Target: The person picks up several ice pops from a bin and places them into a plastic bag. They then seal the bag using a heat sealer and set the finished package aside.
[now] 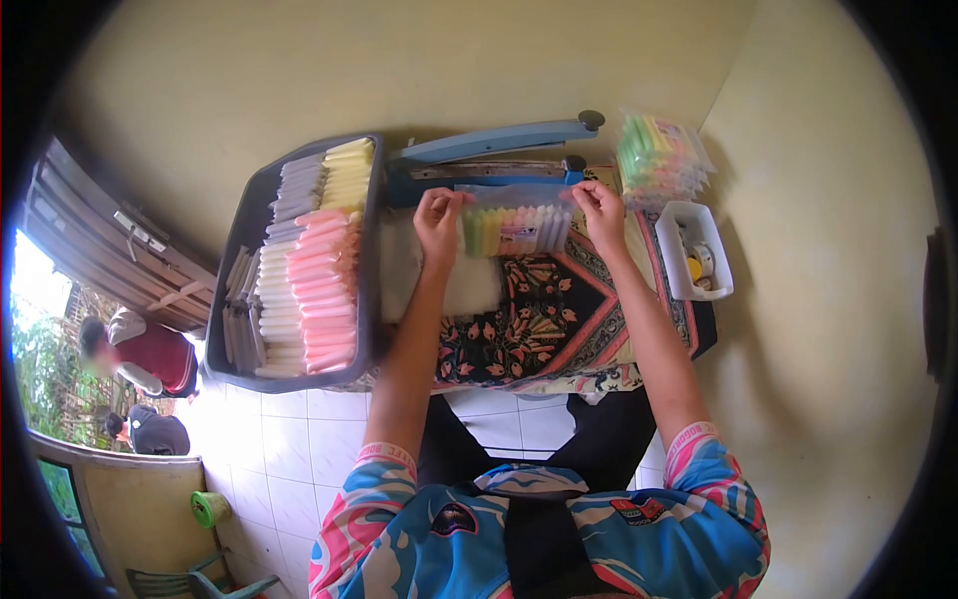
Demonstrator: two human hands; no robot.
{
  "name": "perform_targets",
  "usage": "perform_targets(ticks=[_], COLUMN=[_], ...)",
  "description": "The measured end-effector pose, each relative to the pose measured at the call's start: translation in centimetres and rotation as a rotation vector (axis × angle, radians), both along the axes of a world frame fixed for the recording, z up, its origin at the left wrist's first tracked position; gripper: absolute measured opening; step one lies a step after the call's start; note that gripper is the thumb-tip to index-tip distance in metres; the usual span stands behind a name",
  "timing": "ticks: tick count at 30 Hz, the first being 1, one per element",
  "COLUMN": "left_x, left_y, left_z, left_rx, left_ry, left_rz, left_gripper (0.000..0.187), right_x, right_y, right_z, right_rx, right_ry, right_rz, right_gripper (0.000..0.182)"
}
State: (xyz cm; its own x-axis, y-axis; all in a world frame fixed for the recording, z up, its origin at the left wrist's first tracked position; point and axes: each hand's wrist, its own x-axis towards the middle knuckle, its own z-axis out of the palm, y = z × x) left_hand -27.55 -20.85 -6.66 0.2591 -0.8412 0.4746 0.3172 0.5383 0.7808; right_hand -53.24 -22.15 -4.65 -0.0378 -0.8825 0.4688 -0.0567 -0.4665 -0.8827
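Observation:
My left hand [439, 222] and my right hand [599, 212] each pinch a top corner of a clear plastic bag [516, 225]. Inside it, slim pastel sticks stand side by side, running from green and yellow through pink and white to lilac, with a small printed label in front. The bag's upper edge overlaps the blue bar of an impulse sealer [479, 182]. Above that bar, the sealer's long blue arm [489, 143] is raised, a dark knob at its right end.
A dark grey tub [376, 260] with pastel sticks stands left. Clear plastic sheets [429, 280] lie on the patterned cloth [539, 309]. Filled bags [659, 155] are stacked at back right, above a white box [696, 215]. Two people [155, 354] are outside, far left.

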Motion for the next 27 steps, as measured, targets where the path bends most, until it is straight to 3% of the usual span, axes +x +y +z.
perform_targets(ticks=[7,13,19,22,27], left_x=[0.2,0.5,0.5,0.4,-0.2], left_y=[0.2,0.5,0.9,1.1,1.8], left_z=[-0.5,-0.2,0.0,0.4,2.0], left_rx=[0.013,0.016,0.071,0.075,0.125], left_ry=[-0.111,-0.143,-0.136,-0.146,-0.042], left_rz=[0.029,-0.005,-0.051,-0.042,-0.009], left_gripper=[0.009,0.015,0.021,0.024,0.025], right_x=[0.1,-0.7,-0.9,-0.8,-0.3], right_y=[0.5,-0.2,0.5,0.7,1.2], right_z=[-0.1,-0.7,0.0,-0.1,0.4], right_rx=[-0.137,-0.184,-0.094,-0.083,-0.099], right_ry=[-0.015,0.199,0.165,-0.029,-0.051], right_rz=[0.005,0.012,0.102,0.234,0.205], right_gripper=[0.006,0.011,0.014,0.016,0.025])
